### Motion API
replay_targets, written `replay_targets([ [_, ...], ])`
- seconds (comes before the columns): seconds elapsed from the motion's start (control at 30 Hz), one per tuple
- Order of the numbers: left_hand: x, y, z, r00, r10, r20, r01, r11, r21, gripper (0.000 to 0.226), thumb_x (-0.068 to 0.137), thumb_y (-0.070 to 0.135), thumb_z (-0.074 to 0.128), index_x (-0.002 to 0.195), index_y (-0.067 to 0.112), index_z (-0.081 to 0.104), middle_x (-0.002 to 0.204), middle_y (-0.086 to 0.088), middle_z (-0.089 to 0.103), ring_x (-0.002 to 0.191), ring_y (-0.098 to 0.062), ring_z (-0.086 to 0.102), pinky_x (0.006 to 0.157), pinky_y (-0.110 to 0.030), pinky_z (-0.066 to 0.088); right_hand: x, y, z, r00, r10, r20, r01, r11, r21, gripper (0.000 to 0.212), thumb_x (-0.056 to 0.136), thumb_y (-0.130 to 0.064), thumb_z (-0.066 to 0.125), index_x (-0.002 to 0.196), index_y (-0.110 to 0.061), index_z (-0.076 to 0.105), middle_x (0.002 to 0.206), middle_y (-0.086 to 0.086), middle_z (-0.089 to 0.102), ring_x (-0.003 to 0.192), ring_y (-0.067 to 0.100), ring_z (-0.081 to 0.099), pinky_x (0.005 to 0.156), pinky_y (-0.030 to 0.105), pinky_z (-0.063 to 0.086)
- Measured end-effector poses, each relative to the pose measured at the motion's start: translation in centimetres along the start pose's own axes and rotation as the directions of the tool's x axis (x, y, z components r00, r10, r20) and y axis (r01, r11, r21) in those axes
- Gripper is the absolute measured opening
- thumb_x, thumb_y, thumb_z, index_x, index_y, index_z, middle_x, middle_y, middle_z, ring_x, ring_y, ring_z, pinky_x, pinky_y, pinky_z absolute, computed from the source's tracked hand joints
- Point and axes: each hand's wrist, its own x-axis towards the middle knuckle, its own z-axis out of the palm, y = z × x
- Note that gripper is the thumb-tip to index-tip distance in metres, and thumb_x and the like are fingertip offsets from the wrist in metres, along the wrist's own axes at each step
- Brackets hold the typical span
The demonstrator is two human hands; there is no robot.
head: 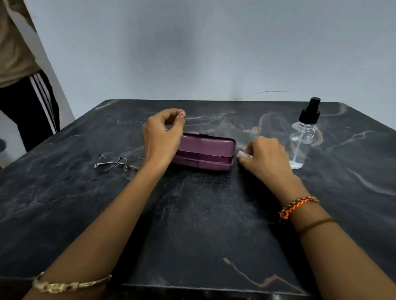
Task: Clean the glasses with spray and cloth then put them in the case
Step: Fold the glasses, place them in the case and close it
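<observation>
Thin wire-framed glasses [120, 164] lying crosswise just left of left hand [161, 137], curled, seemingly empty; right hand [263, 157] pinching small white cloth [243, 154] beside purple hard case [206, 150].

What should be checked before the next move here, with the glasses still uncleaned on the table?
1. Glasses free to pick up: ok, lying left of the case, untouched.
2. Bottle upright, within reach: ok, liquid inside.
3. Cloth in hand: cannot tell, right hand pinches something small and white.
4. Case open: not ok, lid looks nearly shut.
5. Left hand free: ok, fingers curled above the case, holding nothing visible.
</observation>
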Motion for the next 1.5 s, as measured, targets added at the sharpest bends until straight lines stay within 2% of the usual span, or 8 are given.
replay_targets([
  [0.23, -0.2, 0.4, 0.6, 0.996, 0.05, 0.075, -0.049, 0.999, -0.013, 0.013, 0.087, 0.015, 0.06, 0.094, 0.013, 0.071, 0.08, 0.006, 0.067, 0.08, -0.009, 0.064, 0.072, -0.013, 0.05, 0.1, 0.2, -0.4, 0.962, -0.025, -0.271, 0.045, 0.997, 0.068, 0.028, 0.089, -0.019, 0.05, 0.079, 0.004, 0.061, 0.082, 0.019, 0.06, 0.077, 0.037, 0.056, 0.059, 0.032, 0.031],
  [0.43, -0.4, 1.0, 1.5, 0.984, 0.114, 0.138, -0.102, 0.991, -0.09, 0.011, 0.086, 0.015, 0.061, 0.093, 0.015, 0.07, 0.081, 0.006, 0.068, 0.083, -0.014, 0.066, 0.073, -0.019, 0.053, -0.1, -1.4, -1.5, 0.816, 0.059, -0.575, 0.21, 0.896, 0.391, 0.017, 0.086, -0.02, 0.058, 0.087, -0.006, 0.066, 0.087, 0.009, 0.067, 0.073, 0.021, 0.061, 0.061, 0.029, 0.042],
  [0.6, -1.2, 1.7, 1.1, 0.977, 0.173, 0.128, -0.145, 0.969, -0.198, 0.012, 0.087, 0.012, 0.061, 0.095, 0.018, 0.066, 0.086, 0.005, 0.067, 0.087, -0.015, 0.065, 0.073, -0.022, 0.054, -0.2, -2.5, -2.0, 0.874, 0.35, -0.336, 0.163, 0.441, 0.882, 0.006, 0.083, -0.021, 0.063, 0.077, -0.02, 0.064, 0.07, -0.005, 0.064, 0.066, 0.008, 0.061, 0.059, 0.029, 0.053],
  [0.67, -1.6, 2.3, 0.9, 0.978, 0.18, 0.102, -0.15, 0.957, -0.25, 0.013, 0.087, 0.01, 0.06, 0.096, 0.018, 0.065, 0.087, 0.004, 0.067, 0.086, -0.014, 0.065, 0.071, -0.028, 0.056, -0.1, -2.7, -2.0, 0.896, 0.392, -0.21, 0.112, 0.26, 0.959, 0.01, 0.084, -0.016, 0.063, 0.074, -0.02, 0.063, 0.075, -0.003, 0.064, 0.074, 0.01, 0.062, 0.068, 0.032, 0.056],
  [0.83, -2.6, 3.1, 1.1, 0.971, 0.171, 0.167, -0.103, 0.931, -0.35, 0.013, 0.089, 0.01, 0.058, 0.097, 0.016, 0.065, 0.088, 0.0, 0.068, 0.09, -0.02, 0.065, 0.067, -0.044, 0.055, -0.4, -3.1, -2.0, 0.932, 0.361, 0.005, 0.021, -0.068, 0.997, 0.018, 0.086, -0.013, 0.06, 0.068, -0.016, 0.06, 0.071, -0.005, 0.061, 0.065, 0.004, 0.06, 0.052, 0.016, 0.052],
  [1.03, -3.2, 2.9, 1.6, 0.914, 0.122, 0.386, 0.08, 0.881, -0.466, 0.014, 0.089, 0.011, 0.054, 0.094, 0.017, 0.066, 0.087, 0.002, 0.069, 0.079, -0.009, 0.066, 0.064, -0.02, 0.056, -1.1, -4.2, -1.4, 0.983, 0.161, -0.085, 0.083, 0.016, 0.996, 0.013, 0.087, -0.013, 0.057, 0.077, -0.014, 0.066, 0.07, -0.004, 0.067, 0.065, 0.009, 0.063, 0.062, 0.025, 0.055],
  [1.33, -3.3, 3.1, 1.3, 0.928, 0.086, 0.364, 0.14, 0.823, -0.551, 0.01, 0.078, 0.019, 0.062, 0.084, 0.017, 0.07, 0.071, 0.008, 0.073, 0.071, -0.008, 0.069, 0.064, -0.018, 0.056, -1.8, -4.3, -1.1, 0.965, 0.038, -0.259, 0.246, 0.201, 0.948, 0.014, 0.086, -0.007, 0.057, 0.087, -0.017, 0.067, 0.077, -0.005, 0.068, 0.07, 0.004, 0.065, 0.06, 0.017, 0.054],
  [1.5, -3.2, 2.8, 1.4, 0.96, 0.057, 0.273, 0.094, 0.855, -0.51, 0.021, 0.082, 0.0, 0.062, 0.068, 0.014, 0.069, 0.059, 0.007, 0.07, 0.061, -0.008, 0.067, 0.06, -0.02, 0.057, -2.0, -4.4, -0.7, 0.951, 0.011, -0.309, 0.291, 0.305, 0.907, 0.012, 0.08, -0.011, 0.065, 0.089, -0.018, 0.068, 0.079, 0.0, 0.069, 0.071, 0.009, 0.066, 0.064, 0.022, 0.052],
])
